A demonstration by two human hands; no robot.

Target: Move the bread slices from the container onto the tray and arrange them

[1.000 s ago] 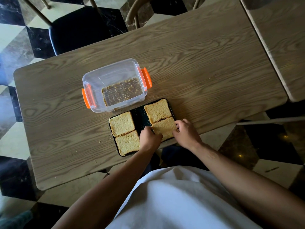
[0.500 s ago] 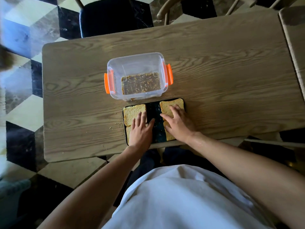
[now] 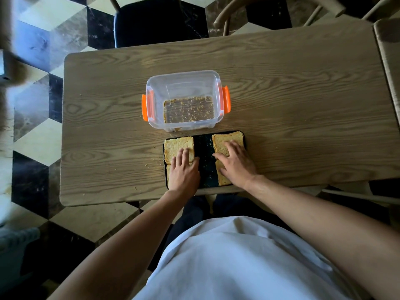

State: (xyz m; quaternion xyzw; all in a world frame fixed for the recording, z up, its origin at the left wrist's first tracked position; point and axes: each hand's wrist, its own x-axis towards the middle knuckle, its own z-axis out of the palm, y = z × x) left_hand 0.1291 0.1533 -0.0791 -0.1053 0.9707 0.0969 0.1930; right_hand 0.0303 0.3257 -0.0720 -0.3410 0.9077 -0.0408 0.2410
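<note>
A black tray (image 3: 205,156) lies at the table's near edge with several bread slices in two columns. My left hand (image 3: 183,169) lies flat, fingers spread, on the left column; its fingertips touch the far-left slice (image 3: 176,145) and it hides most of the near-left one. My right hand (image 3: 236,163) rests flat on the right column, over the far-right slice (image 3: 227,139) and the near-right slice (image 3: 221,177). The clear plastic container (image 3: 184,83) with orange clips stands just beyond the tray and holds only crumbs.
The wooden table (image 3: 303,105) has crumbs scattered left of the tray. A dark chair (image 3: 160,20) and a wooden chair (image 3: 270,9) stand on the far side. A second table edge (image 3: 389,61) is at the right. The floor is checkered tile.
Both hands went from pinching the near-right slice to lying flat, one on each column. The camera view shifted, so the table now looks squarer.
</note>
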